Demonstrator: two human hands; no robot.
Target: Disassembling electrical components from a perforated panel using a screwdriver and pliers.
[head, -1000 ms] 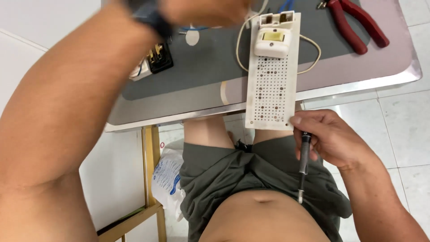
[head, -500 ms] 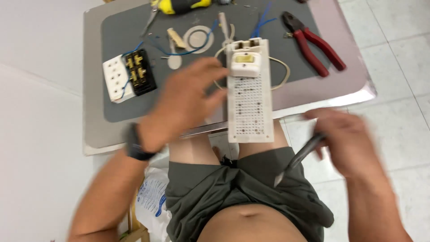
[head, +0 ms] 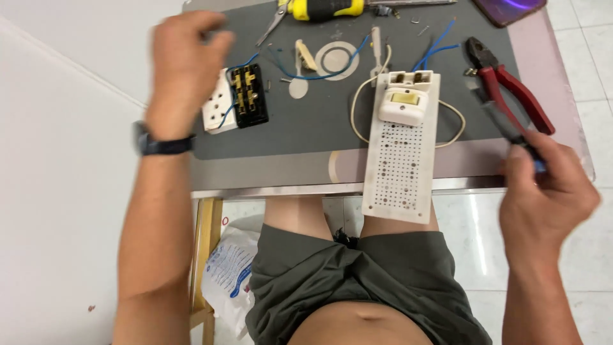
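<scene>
My left hand (head: 184, 70) hovers over the back left of the grey mat (head: 306, 128), blurred, fingers loosely bent with nothing seen in it. It is just above and left of a white socket with a black insert (head: 235, 99). At the table's right edge my right hand (head: 548, 195) grips a dark slim screwdriver (head: 499, 122), whose shaft slants up toward the red pliers (head: 514, 86). A white perforated board with a switch (head: 401, 163) lies between the hands, overhanging the table edge above my lap.
A yellow-handled tool (head: 325, 8), loose blue wires (head: 332, 61), a round disc (head: 338, 59) and small parts lie at the back of the mat. A dark phone (head: 507, 6) sits at the back right. A plastic bag (head: 225, 275) lies on the floor by a wooden frame (head: 203, 255).
My left hand has left the perforated board and swung to the back left over the socket. My right hand has risen with the screwdriver from my lap to the table's right edge.
</scene>
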